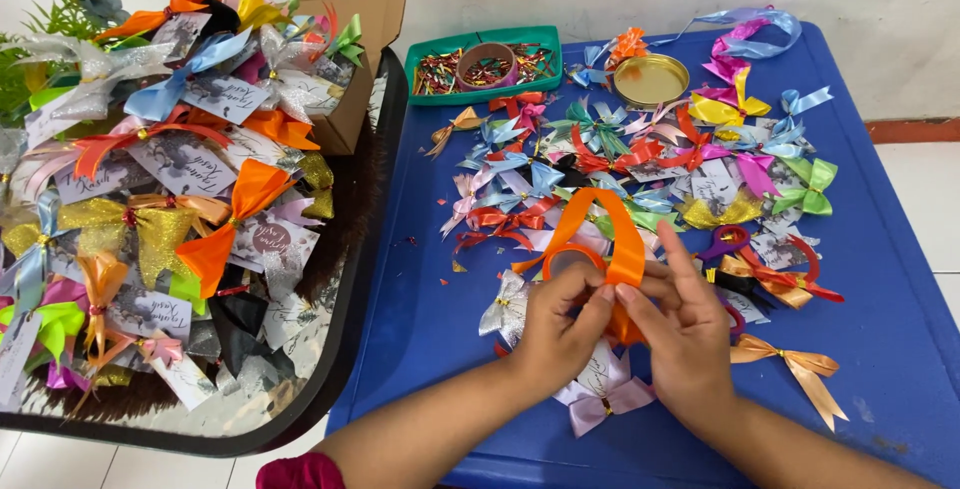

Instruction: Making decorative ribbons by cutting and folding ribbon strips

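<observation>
head cam looks down on a blue table [420, 329] strewn w/ small ribbon bows; the person's left hand [555, 334] and right hand [685, 334] meet near the table's front edge, both pinched on an orange ribbon [610, 234]; fingers [598, 294] of the two hands touch at the pinch pt, so neither is open wide; each is closed narrow on the ribbon.

ribbon rises from the pinch as a loop, arching up and away from the person, its long axis running roughly near-to-far w/ a lean to the left; the loop sits directly above and between both hands, so neither is clearly nearer; the right fingers seem to wrap the lower end, the left thumb and fingers press the crossing; can't tell how the tail ends lie, hidden behind the hands.

just under the hands lies a pale lilac bow [605, 399]; a gold-orange bow [795, 369] lies to the right, apart; purple-handled scissors [725, 244] sit just beyond the right hand; farther back a green tray [420, 74] of small wire ties and a round gold lid [651, 80]; to the left, well apart, a dark tray [345, 349] heaped w/ finished bows and cards, w/ a cardboard box [365, 39] at its far corner.
</observation>
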